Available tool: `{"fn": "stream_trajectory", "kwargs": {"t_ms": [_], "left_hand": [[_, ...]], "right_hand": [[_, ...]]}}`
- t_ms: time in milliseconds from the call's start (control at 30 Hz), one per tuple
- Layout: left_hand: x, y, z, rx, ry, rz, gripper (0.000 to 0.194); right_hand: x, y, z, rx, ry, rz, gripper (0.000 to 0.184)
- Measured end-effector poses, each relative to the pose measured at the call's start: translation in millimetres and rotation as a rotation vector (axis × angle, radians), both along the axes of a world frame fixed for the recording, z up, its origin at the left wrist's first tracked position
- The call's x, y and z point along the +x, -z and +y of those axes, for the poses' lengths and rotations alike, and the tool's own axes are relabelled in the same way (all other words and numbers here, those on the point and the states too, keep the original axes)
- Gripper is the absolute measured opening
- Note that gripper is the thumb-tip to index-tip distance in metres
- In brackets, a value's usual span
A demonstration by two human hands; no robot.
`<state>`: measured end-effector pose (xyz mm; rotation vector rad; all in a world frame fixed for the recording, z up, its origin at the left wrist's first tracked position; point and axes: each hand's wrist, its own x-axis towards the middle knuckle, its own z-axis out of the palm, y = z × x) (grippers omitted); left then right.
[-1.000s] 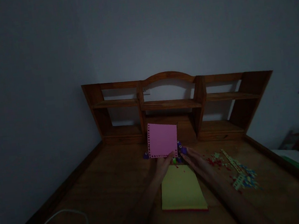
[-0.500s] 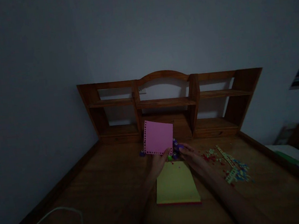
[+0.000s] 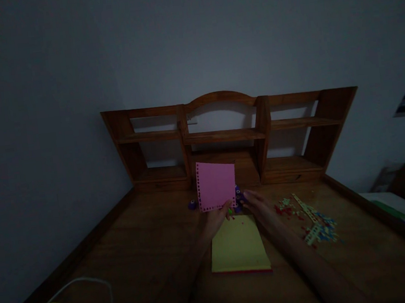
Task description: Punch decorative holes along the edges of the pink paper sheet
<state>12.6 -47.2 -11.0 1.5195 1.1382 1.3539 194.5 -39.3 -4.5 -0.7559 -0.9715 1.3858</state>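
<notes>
Pink, hole-edged paper square (image 3: 216, 184) | left grip (image 3: 217, 220): pinching it | right grip (image 3: 261, 207): can't tell

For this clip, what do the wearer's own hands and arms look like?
The left hand and right hand look ungloved, and both forearms bare, with no sleeves in view. It's too dim to rule out small jewellery.

Left hand (image 3: 215, 220): bare; finer details too dim;
Right hand (image 3: 261, 207): bare; slim fingers;
Left forearm (image 3: 195, 256): bare; slim, shadowy;
Right forearm (image 3: 300, 252): bare; slim, tapering toward wrist
</notes>
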Motion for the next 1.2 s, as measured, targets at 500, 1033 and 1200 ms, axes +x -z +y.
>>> {"fn": "stream_trajectory", "kwargs": {"t_ms": [500, 1033, 1200], "left_hand": [[0.6, 10.1, 8.4, 0.018, 0.094, -0.050, 0.045], [1.6, 0.6, 2.9, 0.009, 0.151, -0.058, 0.038], [1.9, 0.3, 2.6, 0.002, 0.151, -0.055, 0.037]], "right_hand": [[3.7, 9.3, 3.3, -0.057, -0.101, -0.061, 0.027], [1.7, 10.3, 3.3, 0.000, -0.020, -0.175, 0.032], [0.1, 8.5, 1.6, 0.008, -0.011, -0.189, 0.031]]}}
